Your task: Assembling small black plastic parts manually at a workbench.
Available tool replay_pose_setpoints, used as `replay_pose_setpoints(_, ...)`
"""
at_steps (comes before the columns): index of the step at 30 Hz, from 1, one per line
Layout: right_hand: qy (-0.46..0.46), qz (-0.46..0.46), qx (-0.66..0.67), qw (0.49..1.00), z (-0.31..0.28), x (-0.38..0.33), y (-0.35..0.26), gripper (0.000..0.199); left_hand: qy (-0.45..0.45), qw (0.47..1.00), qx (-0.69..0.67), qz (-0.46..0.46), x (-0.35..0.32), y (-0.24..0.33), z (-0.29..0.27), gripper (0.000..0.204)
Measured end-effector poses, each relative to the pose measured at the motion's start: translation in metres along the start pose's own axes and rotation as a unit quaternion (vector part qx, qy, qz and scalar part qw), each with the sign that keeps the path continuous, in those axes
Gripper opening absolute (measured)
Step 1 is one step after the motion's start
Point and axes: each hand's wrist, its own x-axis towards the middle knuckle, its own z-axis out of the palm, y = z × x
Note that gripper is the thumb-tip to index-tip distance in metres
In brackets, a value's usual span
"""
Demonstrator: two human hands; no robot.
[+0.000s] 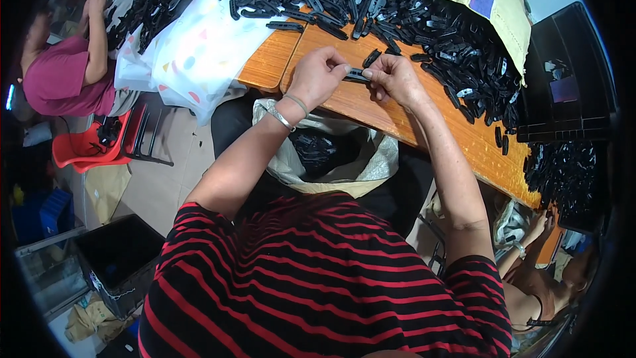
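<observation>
A wooden table (424, 116) runs from far left to near right, and a large heap of small black plastic parts (397, 6) covers its far side, spilling toward the right edge. That heap looks mostly unworked, so by my judgement much remains. Below the table's near edge, between the person's forearms, an open sack (331, 156) holds some dark pieces, seemingly those already handled. Just above the near edge, the left hand (318, 76) and right hand (394, 79) pinch one black plastic part (358, 75) between fingertips, one at each end.
</observation>
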Motion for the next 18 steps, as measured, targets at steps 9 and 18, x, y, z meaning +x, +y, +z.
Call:
replay_pose_setpoints(9,-0.024,0.035,-0.02,0.999,-0.011,0.002,0.0,0.022,0.009,0.994,0.105,0.002,0.004,0.004,0.018,0.014)
replay_pose_setpoints(18,-0.038,0.076,-0.098,0.992,-0.015,0.01,-0.015,0.025,-0.045,0.984,0.171,-0.037,0.02,0.016,0.007,0.018)
